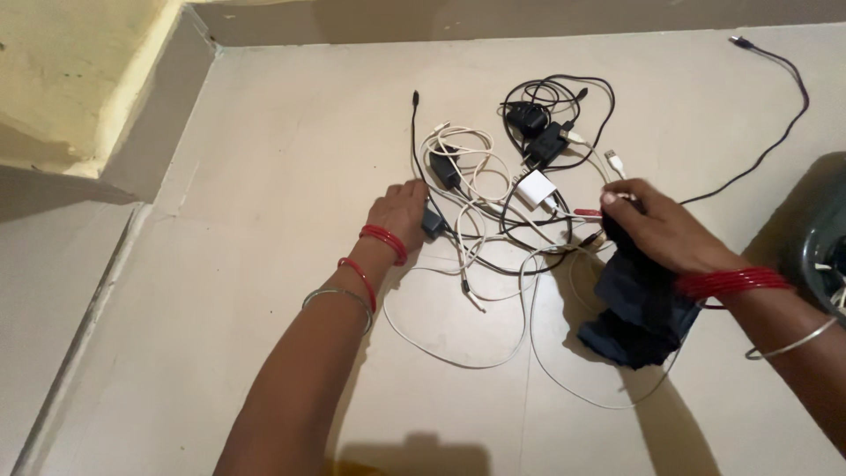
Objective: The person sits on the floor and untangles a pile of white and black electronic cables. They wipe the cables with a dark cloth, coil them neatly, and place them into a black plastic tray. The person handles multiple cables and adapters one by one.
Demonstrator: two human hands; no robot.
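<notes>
1. The tangled cables [493,203] lie on the floor [264,176] between both hands.
2. A small dark adapter [433,223] is touched by the left hand [401,210], fingers curled.
3. A dark cloth [639,308] and a white cable end are pinched by the right hand [661,229].
4. Strands are best drawn out slowly, 1 at a time.

A pale cream floor [264,176] fills the view, meeting a grey skirting [493,18] at the top. A worn yellowish wall [62,79] stands upper left.
</notes>
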